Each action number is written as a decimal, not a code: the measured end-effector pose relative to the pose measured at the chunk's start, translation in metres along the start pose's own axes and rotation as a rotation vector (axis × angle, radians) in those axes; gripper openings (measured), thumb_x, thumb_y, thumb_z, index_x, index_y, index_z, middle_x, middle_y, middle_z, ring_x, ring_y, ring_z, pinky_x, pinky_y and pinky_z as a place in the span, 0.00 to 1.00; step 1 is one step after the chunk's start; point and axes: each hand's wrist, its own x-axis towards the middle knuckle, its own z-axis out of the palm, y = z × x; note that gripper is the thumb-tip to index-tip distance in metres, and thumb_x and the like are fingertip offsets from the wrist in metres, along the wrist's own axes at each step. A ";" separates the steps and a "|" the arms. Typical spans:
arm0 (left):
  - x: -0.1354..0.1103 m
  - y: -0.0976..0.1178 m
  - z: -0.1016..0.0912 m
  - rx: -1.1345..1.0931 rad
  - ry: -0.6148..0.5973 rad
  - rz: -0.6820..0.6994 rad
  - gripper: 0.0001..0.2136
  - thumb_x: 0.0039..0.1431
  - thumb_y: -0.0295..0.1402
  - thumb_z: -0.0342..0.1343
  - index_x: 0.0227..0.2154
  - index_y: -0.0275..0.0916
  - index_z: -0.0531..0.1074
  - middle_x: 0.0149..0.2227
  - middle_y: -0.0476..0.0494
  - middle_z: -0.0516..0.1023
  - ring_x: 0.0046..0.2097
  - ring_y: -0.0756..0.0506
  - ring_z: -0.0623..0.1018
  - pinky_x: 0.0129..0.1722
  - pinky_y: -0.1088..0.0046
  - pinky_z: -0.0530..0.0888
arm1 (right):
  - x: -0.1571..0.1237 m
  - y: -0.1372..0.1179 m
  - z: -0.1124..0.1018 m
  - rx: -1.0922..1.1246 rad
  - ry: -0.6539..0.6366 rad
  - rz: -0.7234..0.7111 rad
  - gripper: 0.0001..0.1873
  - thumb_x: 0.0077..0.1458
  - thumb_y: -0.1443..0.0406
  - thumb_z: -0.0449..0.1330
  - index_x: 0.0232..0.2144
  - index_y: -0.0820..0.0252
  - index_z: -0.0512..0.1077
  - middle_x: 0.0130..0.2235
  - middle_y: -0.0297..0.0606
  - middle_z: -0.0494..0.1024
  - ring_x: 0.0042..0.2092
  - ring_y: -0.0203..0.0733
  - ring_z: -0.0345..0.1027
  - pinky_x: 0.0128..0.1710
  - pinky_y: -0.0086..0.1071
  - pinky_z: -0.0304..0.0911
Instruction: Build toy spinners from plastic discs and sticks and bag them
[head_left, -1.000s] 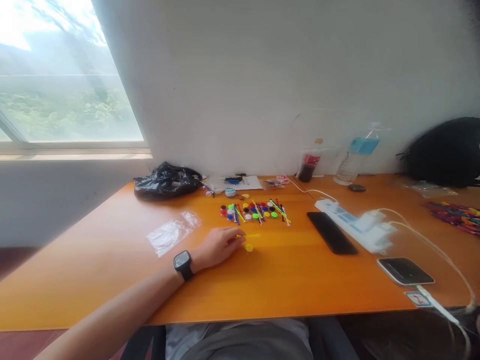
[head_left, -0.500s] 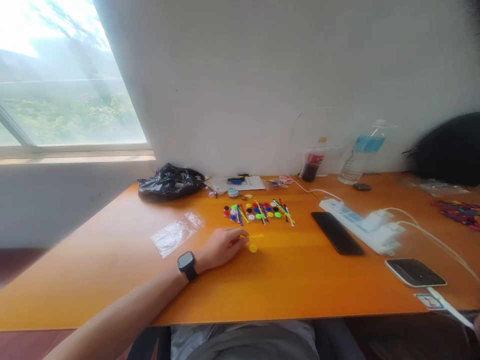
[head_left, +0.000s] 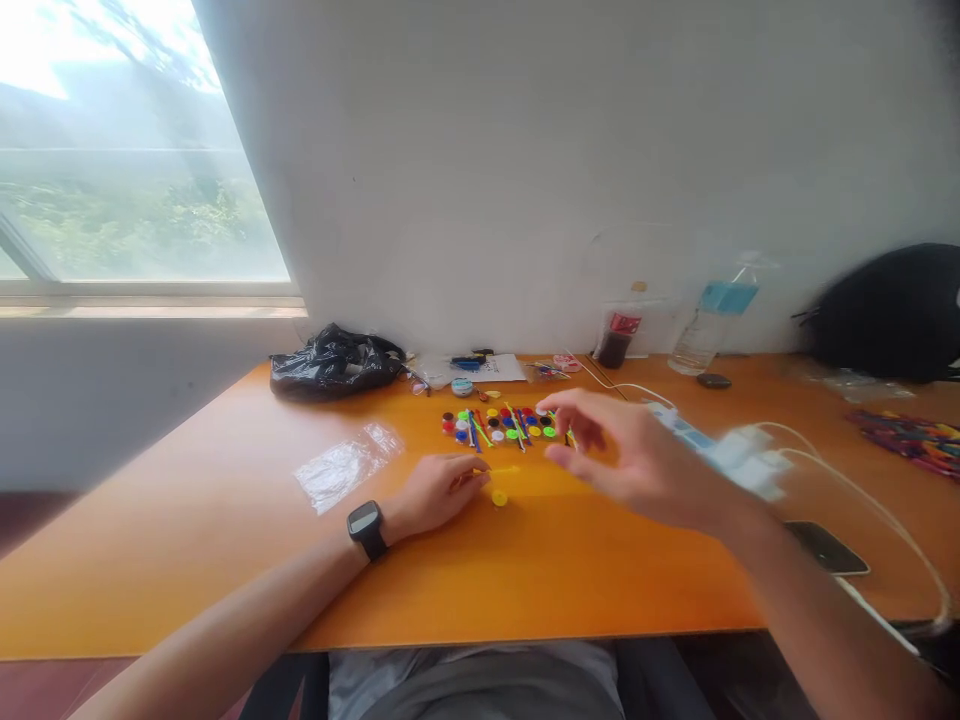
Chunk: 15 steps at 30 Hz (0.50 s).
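My left hand point(head_left: 442, 490), with a black watch on its wrist, rests on the table, fingertips pinched on a thin yellow plastic stick point(head_left: 506, 470). Just below the stick lies a round yellow disc point(head_left: 499, 498). My right hand point(head_left: 619, 445) hangs over the table to the right, fingers apart and nothing visible in it. Beyond both hands are several coloured discs point(head_left: 498, 436) and thin coloured sticks point(head_left: 516, 425) laid out in groups. The right hand hides the right end of these groups.
A clear plastic bag point(head_left: 349, 468) lies to the left, a black plastic bag point(head_left: 337, 362) behind it. At the back right stand a cola bottle point(head_left: 619, 340) and a water bottle point(head_left: 709, 325). A power strip point(head_left: 679, 425) with white cables and a phone point(head_left: 829, 550) are on the right.
My right hand has come into view from the right and now reaches over the table, covering the black phone. The left hand keeps its place at the yellow stick. The view has shifted slightly.
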 end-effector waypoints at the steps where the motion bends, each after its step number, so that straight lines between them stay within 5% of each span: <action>1: 0.000 0.001 0.000 0.000 0.001 -0.007 0.13 0.73 0.38 0.50 0.45 0.42 0.79 0.39 0.44 0.85 0.37 0.45 0.83 0.37 0.73 0.74 | 0.004 0.010 0.015 0.019 -0.073 0.024 0.21 0.64 0.54 0.65 0.55 0.54 0.75 0.43 0.39 0.79 0.36 0.40 0.72 0.36 0.32 0.70; 7: 0.001 -0.001 0.000 0.004 0.015 -0.008 0.13 0.72 0.37 0.50 0.45 0.42 0.79 0.39 0.44 0.86 0.37 0.45 0.83 0.38 0.73 0.74 | 0.018 0.069 0.099 0.370 -0.322 0.212 0.20 0.65 0.49 0.60 0.46 0.59 0.75 0.31 0.34 0.72 0.30 0.37 0.63 0.30 0.30 0.58; 15: 0.003 0.003 0.002 0.012 -0.042 0.031 0.10 0.70 0.35 0.52 0.40 0.42 0.80 0.36 0.46 0.85 0.33 0.48 0.80 0.35 0.76 0.72 | 0.010 0.083 0.114 0.654 -0.391 0.338 0.23 0.57 0.47 0.67 0.32 0.62 0.74 0.27 0.30 0.69 0.28 0.33 0.57 0.28 0.28 0.52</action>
